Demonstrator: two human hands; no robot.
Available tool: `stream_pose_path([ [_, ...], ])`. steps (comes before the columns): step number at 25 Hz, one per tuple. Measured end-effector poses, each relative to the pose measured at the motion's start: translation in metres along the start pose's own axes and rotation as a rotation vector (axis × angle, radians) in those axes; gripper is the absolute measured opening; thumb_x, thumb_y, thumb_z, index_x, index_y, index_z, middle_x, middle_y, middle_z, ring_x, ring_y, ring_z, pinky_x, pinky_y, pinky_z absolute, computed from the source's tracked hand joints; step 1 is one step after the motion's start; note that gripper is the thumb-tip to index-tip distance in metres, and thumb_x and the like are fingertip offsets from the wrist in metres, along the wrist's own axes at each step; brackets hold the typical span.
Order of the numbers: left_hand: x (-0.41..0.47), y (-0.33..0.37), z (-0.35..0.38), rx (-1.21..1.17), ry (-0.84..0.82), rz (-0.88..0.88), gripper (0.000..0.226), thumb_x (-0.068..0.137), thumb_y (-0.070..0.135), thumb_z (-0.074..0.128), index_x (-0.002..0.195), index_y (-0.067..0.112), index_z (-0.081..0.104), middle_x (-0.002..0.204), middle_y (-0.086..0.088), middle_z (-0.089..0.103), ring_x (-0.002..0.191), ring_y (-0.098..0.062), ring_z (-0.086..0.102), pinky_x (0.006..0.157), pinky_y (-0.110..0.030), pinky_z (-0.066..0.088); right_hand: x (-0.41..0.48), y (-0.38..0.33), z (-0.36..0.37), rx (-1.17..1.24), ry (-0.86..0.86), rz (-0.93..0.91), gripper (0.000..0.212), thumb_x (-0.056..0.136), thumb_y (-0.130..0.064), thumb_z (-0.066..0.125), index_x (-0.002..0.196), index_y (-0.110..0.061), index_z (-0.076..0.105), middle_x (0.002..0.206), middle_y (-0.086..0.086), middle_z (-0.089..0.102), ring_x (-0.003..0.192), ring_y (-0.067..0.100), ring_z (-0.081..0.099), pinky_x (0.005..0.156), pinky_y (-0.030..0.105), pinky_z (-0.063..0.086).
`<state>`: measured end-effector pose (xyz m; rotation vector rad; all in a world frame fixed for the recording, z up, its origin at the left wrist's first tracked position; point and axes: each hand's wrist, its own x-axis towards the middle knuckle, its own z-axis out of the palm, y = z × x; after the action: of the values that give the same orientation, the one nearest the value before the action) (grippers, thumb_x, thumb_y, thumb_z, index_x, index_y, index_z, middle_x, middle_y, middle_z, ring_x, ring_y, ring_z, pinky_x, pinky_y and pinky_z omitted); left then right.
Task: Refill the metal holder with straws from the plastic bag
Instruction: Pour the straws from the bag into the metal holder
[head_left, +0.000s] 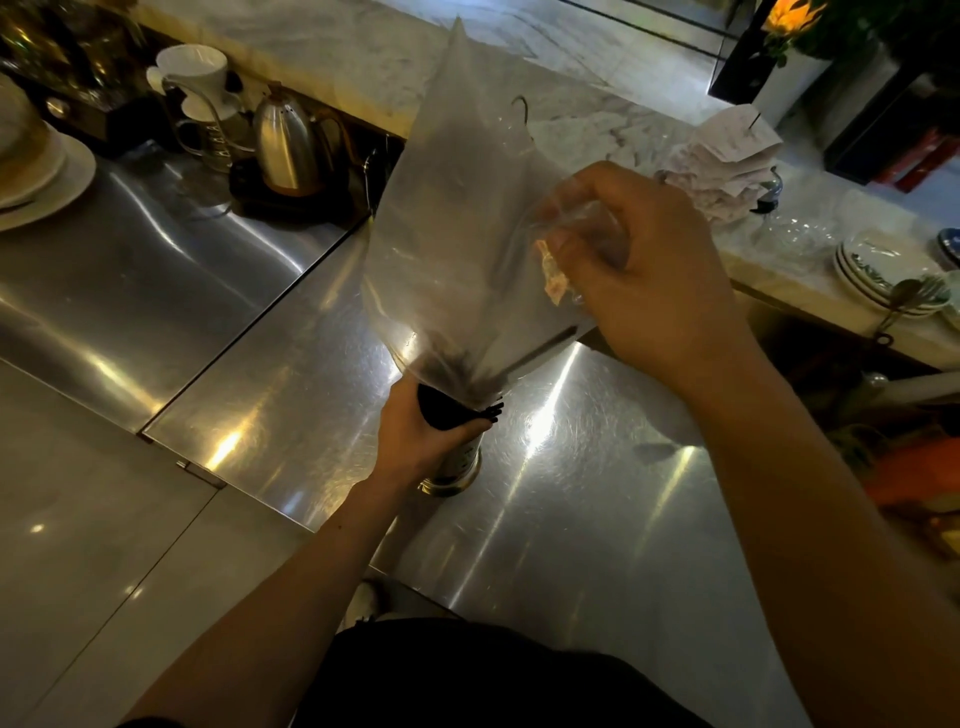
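A clear plastic bag (457, 208) is held upside down over the metal holder (457, 467), which stands upright on the steel counter. Black straws (457, 410) bunch at the bag's lower mouth and poke into the holder's top. My left hand (415, 431) wraps around the holder's upper part and the straw bundle. My right hand (639, 270) pinches the bag's right edge higher up, next to a small orange label (551, 270). The holder's upper half is hidden by my left hand.
A steel counter (571, 493) lies under the holder. At the back left stand a metal kettle (288, 145), a white dripper on a glass server (200, 83) and white plates (41, 171). Receipts on a spike (727, 150) and stacked plates (883, 275) sit on the marble ledge at right.
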<state>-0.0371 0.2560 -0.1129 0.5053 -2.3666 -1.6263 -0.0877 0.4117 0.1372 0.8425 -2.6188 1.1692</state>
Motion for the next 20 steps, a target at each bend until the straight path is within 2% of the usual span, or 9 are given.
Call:
stream_pose_path([
  [6, 0.006, 0.007, -0.002, -0.02, -0.03, -0.013, 0.109, 0.045, 0.069, 0.079, 0.133, 0.016, 0.044, 0.132, -0.001, 0.058, 0.123, -0.02, 0.055, 0.102, -0.044, 0.047, 0.001, -0.002, 0.0, 0.004, 0.013, -0.016, 0.016, 0.094, -0.017, 0.057, 0.108, -0.016, 0.066, 0.093, 0.001, 0.069, 0.082, 0.011, 0.066, 0.072, 0.036, 0.055],
  [9, 0.007, 0.007, -0.003, -0.036, -0.035, -0.013, 0.108, 0.045, 0.065, 0.081, 0.134, 0.019, 0.041, 0.133, 0.0, 0.057, 0.124, -0.02, 0.053, 0.103, -0.044, 0.047, 0.0, -0.005, -0.002, -0.014, 0.026, -0.029, 0.016, 0.094, -0.019, 0.057, 0.107, -0.017, 0.066, 0.091, 0.0, 0.069, 0.08, 0.011, 0.066, 0.072, 0.036, 0.054],
  [14, 0.005, 0.006, -0.003, -0.061, -0.046, 0.002, 0.104, 0.047, 0.062, 0.082, 0.133, 0.018, 0.044, 0.129, 0.004, 0.059, 0.121, -0.018, 0.055, 0.102, -0.04, 0.048, -0.002, -0.008, -0.002, -0.022, 0.002, -0.015, 0.016, 0.094, -0.019, 0.057, 0.108, -0.017, 0.066, 0.094, -0.002, 0.069, 0.084, 0.008, 0.064, 0.073, 0.026, 0.05],
  [18, 0.004, 0.006, -0.004, -0.079, -0.042, -0.005, 0.099, 0.046, 0.06, 0.083, 0.129, 0.022, 0.045, 0.125, 0.01, 0.058, 0.12, -0.013, 0.053, 0.102, -0.034, 0.046, -0.002, -0.014, -0.007, -0.003, 0.027, -0.032, 0.016, 0.094, -0.021, 0.057, 0.107, -0.016, 0.066, 0.092, -0.002, 0.069, 0.081, 0.011, 0.066, 0.072, 0.037, 0.054],
  [20, 0.004, 0.005, -0.003, -0.083, -0.03, 0.001, 0.096, 0.049, 0.056, 0.086, 0.128, 0.021, 0.046, 0.125, 0.009, 0.058, 0.12, -0.015, 0.054, 0.102, -0.033, 0.046, -0.002, -0.014, -0.007, -0.014, 0.019, -0.04, 0.016, 0.094, -0.021, 0.056, 0.106, -0.016, 0.065, 0.091, -0.001, 0.069, 0.08, 0.011, 0.066, 0.071, 0.039, 0.054],
])
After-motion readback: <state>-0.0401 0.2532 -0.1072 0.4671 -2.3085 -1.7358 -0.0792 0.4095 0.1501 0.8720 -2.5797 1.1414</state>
